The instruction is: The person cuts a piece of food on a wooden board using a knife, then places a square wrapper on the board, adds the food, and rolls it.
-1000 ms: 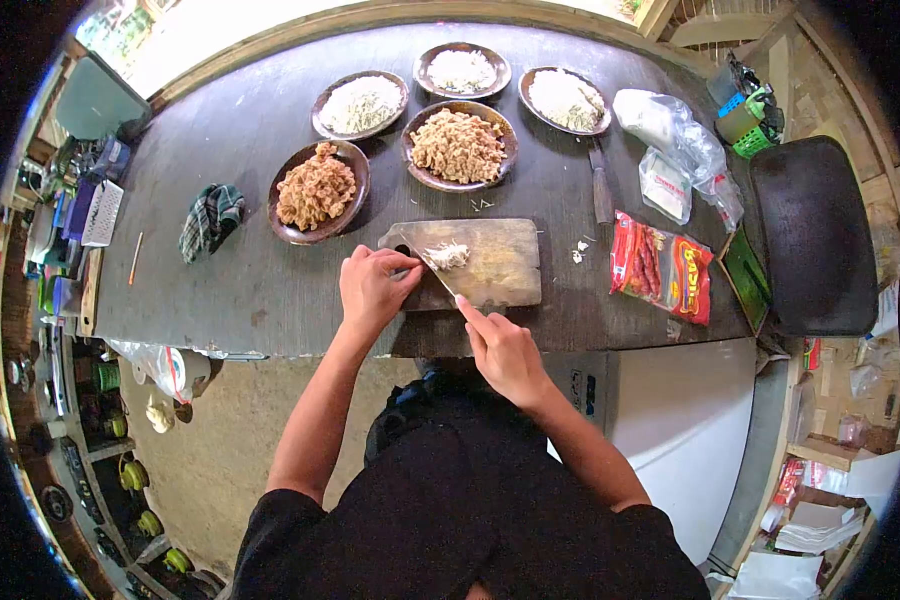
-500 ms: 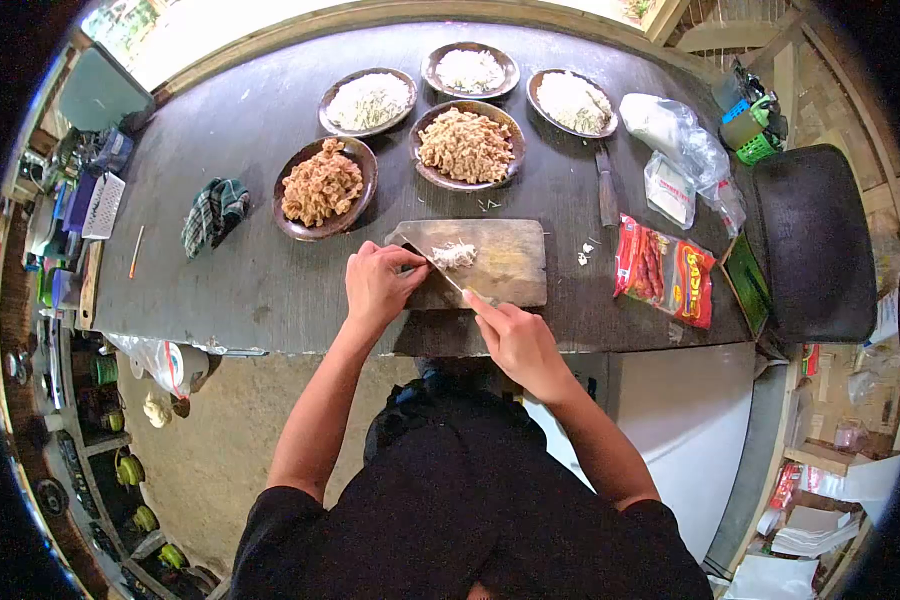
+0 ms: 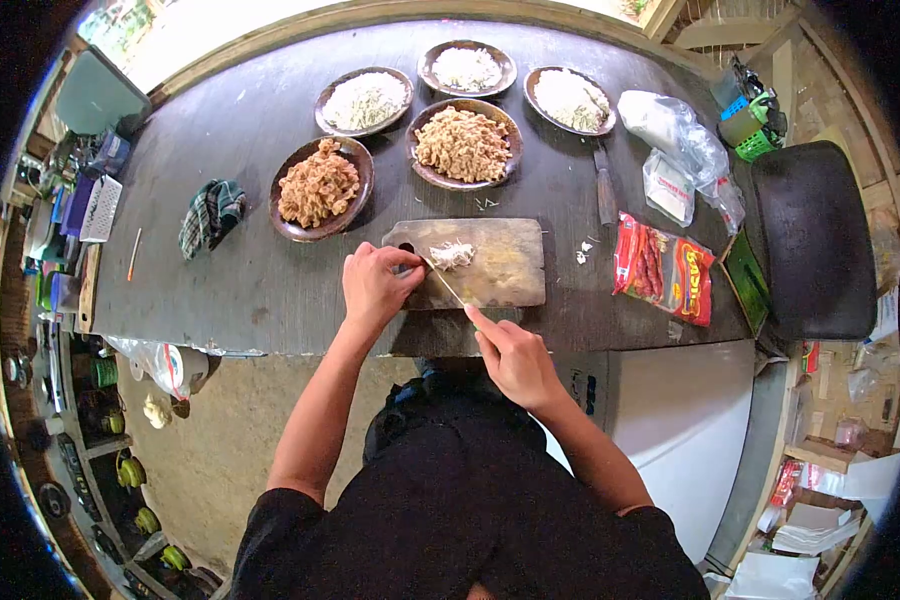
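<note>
A wooden cutting board (image 3: 507,268) lies near the table's front edge, with a small heap of white shreds (image 3: 454,255) on it. My right hand (image 3: 518,362) is closed around the handle of a knife (image 3: 445,283), whose thin blade slants up and left across the board. At the board's left side, my left hand (image 3: 375,285) has its fingertips pinched together close to the blade's tip. Whatever those fingers hold is too small and covered to make out. White crumbs (image 3: 583,252) lie on the table right of the board.
Beyond the board stand several brown plates of food, including a plate of browned pieces (image 3: 319,188) and one of tan pieces (image 3: 462,143). A second knife (image 3: 604,185), a red packet (image 3: 662,270) and plastic bags (image 3: 670,130) lie right. A checkered cloth (image 3: 212,216) lies left.
The knife blade has turned from its broad side showing to a thin line, and my right hand has shifted slightly down. My left hand stays pinched at nearly the same spot.
</note>
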The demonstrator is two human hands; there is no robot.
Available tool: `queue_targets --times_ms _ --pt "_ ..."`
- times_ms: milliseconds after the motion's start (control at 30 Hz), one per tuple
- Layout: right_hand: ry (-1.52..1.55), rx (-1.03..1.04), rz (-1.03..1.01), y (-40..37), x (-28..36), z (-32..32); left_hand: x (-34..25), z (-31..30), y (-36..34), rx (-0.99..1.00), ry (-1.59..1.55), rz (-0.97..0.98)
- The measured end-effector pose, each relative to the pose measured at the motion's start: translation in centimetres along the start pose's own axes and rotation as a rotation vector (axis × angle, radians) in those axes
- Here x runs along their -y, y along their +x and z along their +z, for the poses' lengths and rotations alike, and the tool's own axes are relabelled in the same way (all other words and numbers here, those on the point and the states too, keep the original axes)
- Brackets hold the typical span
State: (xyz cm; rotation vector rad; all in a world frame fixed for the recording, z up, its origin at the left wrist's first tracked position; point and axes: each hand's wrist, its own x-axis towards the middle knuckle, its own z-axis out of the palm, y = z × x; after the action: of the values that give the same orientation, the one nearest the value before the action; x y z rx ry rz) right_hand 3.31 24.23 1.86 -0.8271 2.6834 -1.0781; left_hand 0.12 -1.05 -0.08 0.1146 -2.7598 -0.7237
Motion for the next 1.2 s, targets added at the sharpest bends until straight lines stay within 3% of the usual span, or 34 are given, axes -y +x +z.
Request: queue_targets --times_ms 167,467,900,967,1200 --pt "-0.099 -0.038 0.002 0.3 0.1 1.2 -0.4 -0.3 0.2 0.027 -0.011 -0.030" --pt "-0.018 -0.114 -0.040 -0.4 -1.0 2.0 -0.6 -0.3 -0.2 0.005 -0.016 -0.026" --pt "-0.136 -0.068 0.001 0.1 0.2 1.9 -0.7 -0.4 -0.2 0.005 0.002 -0.027" --pt "-0.085 -0.081 -0.010 0.3 0.0 1.8 -1.2 -0.8 -0.4 0.014 0.010 -0.115" --pt "-0.047 -0.096 -0.052 -0.5 -0.4 1.5 -0.4 -0.1 -0.5 -0.040 -0.015 -0.037"
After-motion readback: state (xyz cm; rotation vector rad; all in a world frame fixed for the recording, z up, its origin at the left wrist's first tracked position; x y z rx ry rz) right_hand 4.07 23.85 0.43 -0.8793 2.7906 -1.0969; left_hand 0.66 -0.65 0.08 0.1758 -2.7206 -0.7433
